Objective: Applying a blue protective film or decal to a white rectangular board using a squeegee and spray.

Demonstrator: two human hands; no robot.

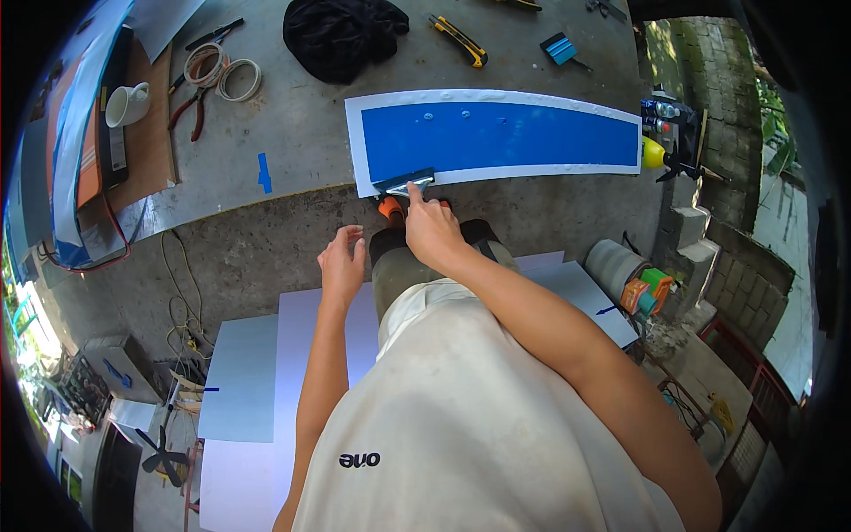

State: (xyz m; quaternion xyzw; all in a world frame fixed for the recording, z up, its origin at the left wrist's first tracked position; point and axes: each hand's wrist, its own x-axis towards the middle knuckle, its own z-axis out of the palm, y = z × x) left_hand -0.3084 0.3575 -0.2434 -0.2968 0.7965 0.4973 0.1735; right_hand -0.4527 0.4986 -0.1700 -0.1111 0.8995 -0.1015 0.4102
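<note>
A white-bordered panel with a blue middle [514,142] lies along the near edge of the grey table. A few droplets or bubbles show on its upper part. My right hand [433,229] grips a squeegee [409,182], index finger stretched along its metal head. The dark blade rests at the panel's lower left corner. My left hand [341,257] is held in the air before the table edge, left of the right hand. It holds nothing, with its fingers curved and the thumb apart.
On the table [292,133] lie a black cloth [344,40], a yellow utility knife [459,41], a blue scraper [560,50], tape rolls [238,80], red-handled pliers [186,115] and a white mug [128,105]. A yellow spray bottle [654,152] stands past the panel's right end. Pale sheets [238,372] lie behind me.
</note>
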